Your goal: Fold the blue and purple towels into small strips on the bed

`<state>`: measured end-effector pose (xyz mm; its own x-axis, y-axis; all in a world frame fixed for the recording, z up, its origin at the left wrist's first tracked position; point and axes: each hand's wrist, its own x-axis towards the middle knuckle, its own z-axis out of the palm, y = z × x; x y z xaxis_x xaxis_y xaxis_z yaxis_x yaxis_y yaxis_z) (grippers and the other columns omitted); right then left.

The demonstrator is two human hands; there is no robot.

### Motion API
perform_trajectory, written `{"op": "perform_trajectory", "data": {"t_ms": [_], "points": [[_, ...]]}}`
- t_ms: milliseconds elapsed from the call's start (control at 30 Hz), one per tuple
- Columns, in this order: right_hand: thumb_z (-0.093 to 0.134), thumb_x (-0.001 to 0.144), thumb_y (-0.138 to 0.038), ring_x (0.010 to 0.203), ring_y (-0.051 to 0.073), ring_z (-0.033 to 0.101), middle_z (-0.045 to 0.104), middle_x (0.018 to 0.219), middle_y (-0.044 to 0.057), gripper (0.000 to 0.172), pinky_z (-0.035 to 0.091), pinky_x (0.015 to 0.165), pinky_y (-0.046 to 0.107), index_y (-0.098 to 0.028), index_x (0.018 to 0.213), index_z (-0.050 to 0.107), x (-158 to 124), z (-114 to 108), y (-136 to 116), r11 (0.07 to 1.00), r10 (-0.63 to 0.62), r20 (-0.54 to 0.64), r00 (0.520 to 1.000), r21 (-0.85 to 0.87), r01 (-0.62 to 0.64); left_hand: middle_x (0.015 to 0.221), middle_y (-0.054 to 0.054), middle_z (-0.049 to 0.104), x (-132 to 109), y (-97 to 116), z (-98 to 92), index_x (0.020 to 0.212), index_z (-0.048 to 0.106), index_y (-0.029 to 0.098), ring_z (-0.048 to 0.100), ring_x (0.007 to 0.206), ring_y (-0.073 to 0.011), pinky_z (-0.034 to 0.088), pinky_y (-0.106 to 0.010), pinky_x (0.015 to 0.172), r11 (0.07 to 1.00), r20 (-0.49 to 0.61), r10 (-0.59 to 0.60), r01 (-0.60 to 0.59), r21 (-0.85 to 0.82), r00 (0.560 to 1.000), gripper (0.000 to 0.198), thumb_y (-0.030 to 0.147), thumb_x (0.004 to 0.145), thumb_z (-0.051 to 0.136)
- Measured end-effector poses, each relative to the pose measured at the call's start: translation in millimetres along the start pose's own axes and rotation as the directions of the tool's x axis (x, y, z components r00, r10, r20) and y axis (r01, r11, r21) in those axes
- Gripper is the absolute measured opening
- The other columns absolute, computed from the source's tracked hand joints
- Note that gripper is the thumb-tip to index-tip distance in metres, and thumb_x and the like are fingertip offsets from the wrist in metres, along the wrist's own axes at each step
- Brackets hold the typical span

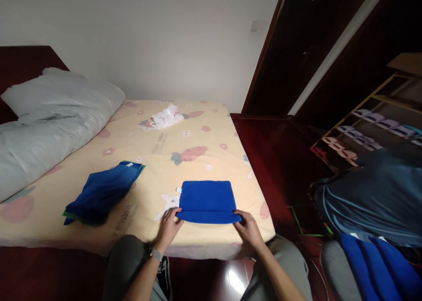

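A blue cloth [207, 196] lies flat on the bed near its front edge, its near side folded over in a narrow strip. A small white tag sticks out at its left side. My left hand [170, 226] pinches the near left corner of the strip. At the near right corner, my right hand [248, 227] grips the same strip between thumb and fingers. To the left rests a loose pile of blue cloths [104, 191] with green edging and a white label.
A patterned bed sheet [198, 133] covers the mattress. A white plastic bag [166, 116] lies farther back, and a grey quilt [59, 120] is heaped at left. Blue folded cloths [379, 266] sit at lower right, below a shoe rack [372, 96] with slippers.
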<state>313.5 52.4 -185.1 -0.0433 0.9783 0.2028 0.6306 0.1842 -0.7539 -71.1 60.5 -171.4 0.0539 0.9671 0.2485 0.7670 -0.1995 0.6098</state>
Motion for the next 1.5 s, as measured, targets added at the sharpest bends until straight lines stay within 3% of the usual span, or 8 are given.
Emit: {"op": "perform_trajectory", "data": {"t_ms": [233, 467, 633, 733, 1000, 1200, 1300, 1500], "points": [[0.049, 0.094, -0.034, 0.116, 0.030, 0.059, 0.065, 0.123, 0.013, 0.035, 0.050, 0.101, 0.049, -0.022, 0.119, 0.069, -4, -9, 6, 0.994, -0.095, 0.030, 0.995, -0.055, 0.097, 0.114, -0.005, 0.068, -2, 0, -12.1, 0.115, 0.067, 0.027, 0.061, 0.110, -0.0229, 0.051, -0.043, 0.098, 0.989, 0.082, 0.139, -0.143, 0.045, 0.987, 0.048, 0.003, 0.078, 0.049], [0.047, 0.096, -0.032, 0.113, 0.031, 0.062, 0.068, 0.124, 0.010, 0.035, 0.050, 0.100, 0.051, -0.025, 0.123, 0.067, -26, -34, -5, 0.982, -0.122, 0.218, 0.968, -0.116, 0.149, 0.110, -0.003, 0.069, -20, 8, -41.2, 0.126, 0.063, 0.036, 0.061, 0.108, -0.0241, 0.048, -0.043, 0.097, 0.928, 0.322, 0.256, -0.325, 0.181, 0.911, 0.057, 0.004, 0.081, 0.050], [0.046, 0.096, -0.043, 0.109, 0.029, 0.066, 0.071, 0.118, 0.010, 0.037, 0.052, 0.099, 0.047, -0.022, 0.118, 0.068, -31, -27, -2, 1.000, -0.009, 0.175, 0.984, -0.014, 0.012, 0.115, -0.005, 0.070, -27, 5, -35.5, 0.126, 0.059, 0.029, 0.065, 0.103, -0.0220, 0.052, -0.038, 0.092, 0.994, 0.233, 0.103, -0.109, 0.016, 0.967, 0.036, 0.025, 0.091, 0.052], [0.046, 0.095, -0.048, 0.104, 0.030, 0.068, 0.073, 0.111, 0.011, 0.041, 0.054, 0.094, 0.046, -0.021, 0.116, 0.068, -25, -18, 1, 0.999, 0.048, 0.100, 0.994, 0.007, -0.049, 0.093, -0.006, 0.072, -24, 2, -24.5, 0.106, 0.065, 0.023, 0.067, 0.086, -0.0211, 0.054, -0.034, 0.080, 1.000, 0.192, 0.000, 0.003, -0.013, 0.981, 0.028, 0.042, 0.096, 0.047], [0.040, 0.097, -0.047, 0.108, 0.029, 0.067, 0.070, 0.117, 0.013, 0.044, 0.054, 0.096, 0.046, -0.021, 0.123, 0.063, -15, 0, -6, 0.997, 0.080, -0.067, 0.995, 0.020, -0.079, 0.084, -0.008, 0.069, -19, 1, -3.9, 0.081, 0.064, 0.022, 0.065, 0.086, -0.0234, 0.050, -0.036, 0.080, 0.991, -0.005, 0.037, -0.036, 0.128, 0.999, 0.040, 0.051, 0.098, 0.041], [0.045, 0.096, -0.048, 0.091, 0.026, 0.071, 0.073, 0.100, 0.009, 0.055, 0.057, 0.083, 0.039, -0.020, 0.143, 0.040, -19, -4, -18, 0.983, 0.128, 0.006, 0.992, 0.129, -0.128, 0.080, -0.006, 0.071, -20, 2, -1.5, 0.079, 0.065, 0.024, 0.065, 0.081, -0.0224, 0.047, -0.034, 0.076, 0.988, -0.022, -0.010, 0.014, 0.152, 1.000, 0.041, 0.051, 0.098, 0.040], [0.038, 0.099, -0.046, 0.089, 0.026, 0.070, 0.072, 0.098, 0.009, 0.047, 0.055, 0.079, 0.038, -0.020, 0.138, 0.042, -16, -3, -17, 0.994, 0.095, 0.004, 0.996, 0.058, -0.095, 0.080, -0.007, 0.071, -13, 3, -2.4, 0.079, 0.065, 0.023, 0.065, 0.084, -0.0241, 0.045, -0.036, 0.078, 0.961, -0.045, -0.018, 0.030, 0.276, 0.999, 0.042, 0.049, 0.099, 0.039], [0.032, 0.102, -0.037, 0.082, 0.026, 0.064, 0.070, 0.090, 0.009, 0.036, 0.048, 0.076, 0.037, -0.023, 0.121, 0.060, -10, -1, -10, 0.931, -0.073, 0.039, 0.997, -0.355, 0.083, 0.078, -0.007, 0.069, -7, 2, -11.4, 0.075, 0.064, 0.023, 0.062, 0.086, -0.0260, 0.043, -0.040, 0.082, 0.904, 0.013, 0.018, -0.022, 0.427, 1.000, 0.042, 0.048, 0.098, 0.041]]}}
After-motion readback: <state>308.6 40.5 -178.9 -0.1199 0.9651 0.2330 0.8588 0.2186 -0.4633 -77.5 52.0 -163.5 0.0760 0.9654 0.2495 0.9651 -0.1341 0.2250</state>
